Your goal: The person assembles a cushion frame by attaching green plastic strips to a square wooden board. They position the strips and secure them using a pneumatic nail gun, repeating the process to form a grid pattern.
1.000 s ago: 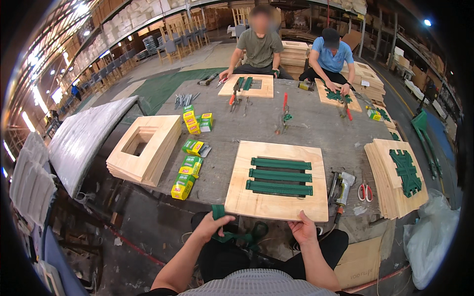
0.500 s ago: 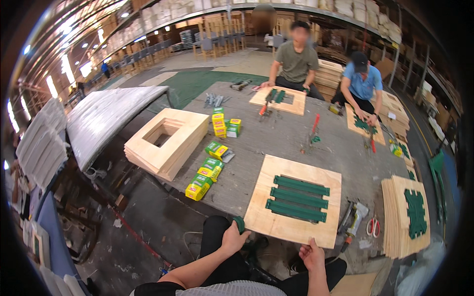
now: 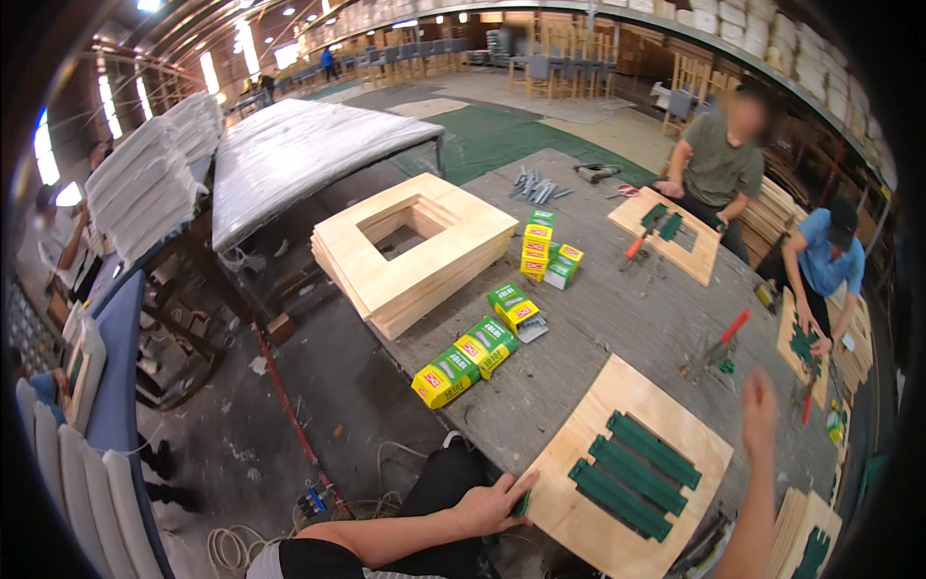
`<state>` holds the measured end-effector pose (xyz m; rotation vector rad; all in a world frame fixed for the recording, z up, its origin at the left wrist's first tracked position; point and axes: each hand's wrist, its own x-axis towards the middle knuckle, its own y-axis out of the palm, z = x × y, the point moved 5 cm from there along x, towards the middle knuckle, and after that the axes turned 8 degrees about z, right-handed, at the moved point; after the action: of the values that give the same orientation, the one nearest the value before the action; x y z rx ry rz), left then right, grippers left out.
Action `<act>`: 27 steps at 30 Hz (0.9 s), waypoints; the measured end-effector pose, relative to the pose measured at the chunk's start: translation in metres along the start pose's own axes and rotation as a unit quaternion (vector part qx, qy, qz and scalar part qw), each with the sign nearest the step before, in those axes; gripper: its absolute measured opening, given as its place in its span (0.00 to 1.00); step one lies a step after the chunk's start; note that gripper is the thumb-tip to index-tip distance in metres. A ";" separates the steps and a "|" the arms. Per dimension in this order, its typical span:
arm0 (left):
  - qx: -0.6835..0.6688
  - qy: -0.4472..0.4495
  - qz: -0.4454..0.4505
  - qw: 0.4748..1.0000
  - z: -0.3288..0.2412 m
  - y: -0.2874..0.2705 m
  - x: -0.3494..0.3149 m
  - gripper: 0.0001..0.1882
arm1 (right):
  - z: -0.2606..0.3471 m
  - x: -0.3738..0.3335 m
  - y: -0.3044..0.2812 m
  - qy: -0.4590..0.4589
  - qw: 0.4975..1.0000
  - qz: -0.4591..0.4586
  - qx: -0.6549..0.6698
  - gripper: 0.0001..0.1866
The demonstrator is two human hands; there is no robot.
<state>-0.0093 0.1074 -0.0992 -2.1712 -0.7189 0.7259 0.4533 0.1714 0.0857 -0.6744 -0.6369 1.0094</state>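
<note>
My left hand [image 3: 490, 506] is closed around a roll of green webbing [image 3: 522, 503], mostly hidden by the fingers, right at the left corner of a flat plywood panel [image 3: 569, 454]. Several parallel strips of green webbing [image 3: 637, 461] stretch across the middle of that panel, which lies at the table's front edge. Raised beyond the panel's right side is my right hand [image 3: 759, 400], smeared by motion, so its fingers cannot be made out. Past it, a red-handled tool [image 3: 733, 328] lies on the table.
Left of the grey table [image 3: 579, 328] rises a stack of plywood frames [image 3: 415, 253]. Green and yellow boxes [image 3: 466, 359] line the table's left side; metal staples [image 3: 538, 186] lie farther back. Two co-workers [image 3: 719, 159] handle similar panels. More panels [image 3: 793, 526] stand at the lower right.
The view has swung left. My right hand has left the panel's near edge and risen over its right side. The panel looks turned, and my left hand now meets its left corner.
</note>
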 end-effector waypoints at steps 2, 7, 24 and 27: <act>0.008 0.012 -0.007 1.000 0.002 -0.001 0.001 0.51 | -0.005 0.081 0.004 -0.011 0.994 -0.022 -0.102 0.31; -0.003 0.033 0.005 0.999 0.003 -0.004 0.009 0.50 | -0.046 0.221 0.026 0.019 0.994 0.037 -0.100 0.35; 0.025 0.029 -0.039 0.998 0.002 -0.015 0.016 0.50 | -0.137 0.284 0.132 0.106 0.983 0.084 -0.123 0.31; 0.010 0.072 -0.067 0.995 0.008 -0.007 0.020 0.53 | -0.145 0.219 0.056 0.035 0.992 -0.117 0.015 0.33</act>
<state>-0.0031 0.1288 -0.1037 -2.1097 -0.7685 0.4995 0.6168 0.3600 -0.0126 -0.5912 -0.6219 0.7728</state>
